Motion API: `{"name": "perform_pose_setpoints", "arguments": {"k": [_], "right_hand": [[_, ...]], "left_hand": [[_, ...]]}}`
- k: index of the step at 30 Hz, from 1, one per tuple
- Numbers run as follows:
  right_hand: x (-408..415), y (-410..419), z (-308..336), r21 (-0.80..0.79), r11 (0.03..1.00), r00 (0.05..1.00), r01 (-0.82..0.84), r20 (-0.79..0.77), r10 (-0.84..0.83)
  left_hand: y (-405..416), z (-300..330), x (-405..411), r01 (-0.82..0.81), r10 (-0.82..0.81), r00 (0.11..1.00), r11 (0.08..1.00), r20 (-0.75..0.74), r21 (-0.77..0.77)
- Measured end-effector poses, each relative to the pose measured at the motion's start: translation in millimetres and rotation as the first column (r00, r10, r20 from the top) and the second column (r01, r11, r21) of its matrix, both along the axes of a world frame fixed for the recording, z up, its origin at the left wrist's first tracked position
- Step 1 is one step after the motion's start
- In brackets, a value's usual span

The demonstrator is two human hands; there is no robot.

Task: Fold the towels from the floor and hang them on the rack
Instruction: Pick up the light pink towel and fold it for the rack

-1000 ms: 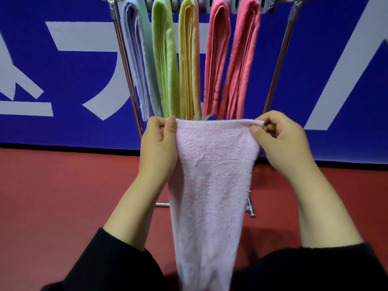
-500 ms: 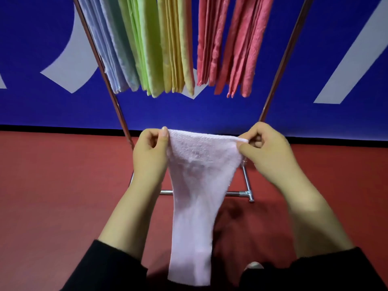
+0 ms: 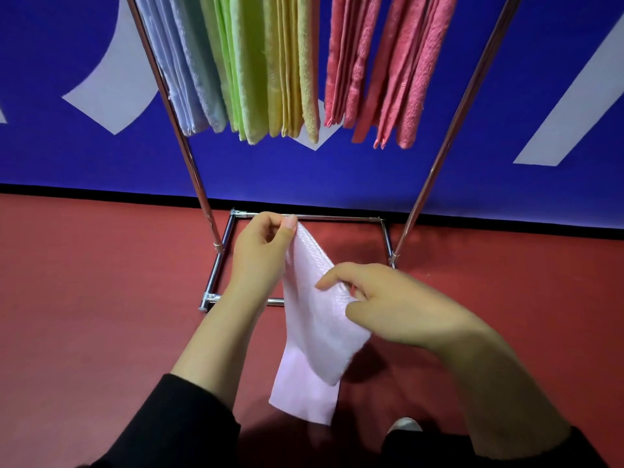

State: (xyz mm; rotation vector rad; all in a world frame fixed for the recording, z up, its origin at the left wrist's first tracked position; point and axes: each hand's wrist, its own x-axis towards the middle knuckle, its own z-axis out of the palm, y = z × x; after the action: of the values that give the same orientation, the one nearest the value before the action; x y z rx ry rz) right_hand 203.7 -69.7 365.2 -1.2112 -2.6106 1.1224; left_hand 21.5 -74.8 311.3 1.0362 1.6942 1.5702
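The pale pink towel point(image 3: 317, 319) hangs in the air in front of the chrome rack point(image 3: 189, 157), between the two hands and above the red floor point(image 3: 84, 298). It is folded to a narrow strip. Its top edge runs on a slant from the left hand down to the right hand, and the lower end hangs free, close in front of the person's body.

The left hand point(image 3: 260, 251) is nearer to the rack's base frame point(image 3: 337, 217). Its thumb and curled fingers are pressed together on the upper corner of the towel, so it pinches the cloth. The right hand point(image 3: 388, 309) is lower and farther from the rack. Its fingers curl around the other end of the top edge and the thumb lies on the towel's side; it holds the towel, but the exact contact of the fingertips is hidden behind the cloth.

On the rack, above the hands, five folded towels hang side by side: a light blue towel point(image 3: 182, 69) next to the rack's left pole, then a green towel point(image 3: 239, 69), a yellow towel point(image 3: 290, 69), and two coral red towels point(image 3: 347, 62) point(image 3: 412, 69) toward the right pole point(image 3: 466, 96). Behind the rack stands a blue wall point(image 3: 67, 157) with white shapes. Both black sleeves point(image 3: 175, 427) show at the lower edge, far from the rack.
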Motion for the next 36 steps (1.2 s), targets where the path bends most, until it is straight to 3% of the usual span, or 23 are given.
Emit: {"name": "perform_pose_setpoints", "arguments": {"k": [8,13,19,21,24,27,32,36], "right_hand": [[2.9,-1.5,3.9,0.147,0.987,0.998,0.063,0.005,-0.064],[0.9,-9.4,12.4,0.209,0.978,1.000,0.016,0.019,-0.020],[-6.3,-15.5,17.8,0.412,0.909,0.998,-0.060,0.038,0.049],[-9.9,-17.6,17.4,0.390,0.918,0.996,-0.072,-0.028,0.090],[-10.3,-18.3,12.5,0.147,0.985,0.979,-0.084,-0.174,0.110],[-6.2,-13.8,6.9,0.050,0.998,0.979,-0.038,-0.200,0.047],[-6.6,-1.9,-3.3,0.141,0.977,0.965,0.159,-0.230,-0.124],[-8.3,8.2,-6.3,0.215,0.915,0.902,0.342,-0.347,-0.256]], "left_hand": [[-0.5,-0.7,-1.4,0.046,-0.046,0.998,0.999,-0.035,-0.024],[0.9,-2.1,1.8,0.089,-0.089,0.996,0.996,-0.026,-0.027],[1.8,-4.4,11.4,0.171,-0.179,0.983,0.977,-0.051,-0.128],[1.5,-6.4,17.2,0.206,-0.219,0.974,0.962,-0.059,-0.180],[0.3,-10.6,24.3,0.303,-0.304,0.952,0.933,0.025,-0.196],[-1.8,-12.5,29.1,0.368,-0.358,0.930,0.909,0.086,-0.193],[-1.9,-5.4,29.1,0.314,-0.294,0.943,0.941,0.153,-0.127],[-4.3,2.5,26.7,0.309,-0.288,0.927,0.949,0.239,-0.057]]}}
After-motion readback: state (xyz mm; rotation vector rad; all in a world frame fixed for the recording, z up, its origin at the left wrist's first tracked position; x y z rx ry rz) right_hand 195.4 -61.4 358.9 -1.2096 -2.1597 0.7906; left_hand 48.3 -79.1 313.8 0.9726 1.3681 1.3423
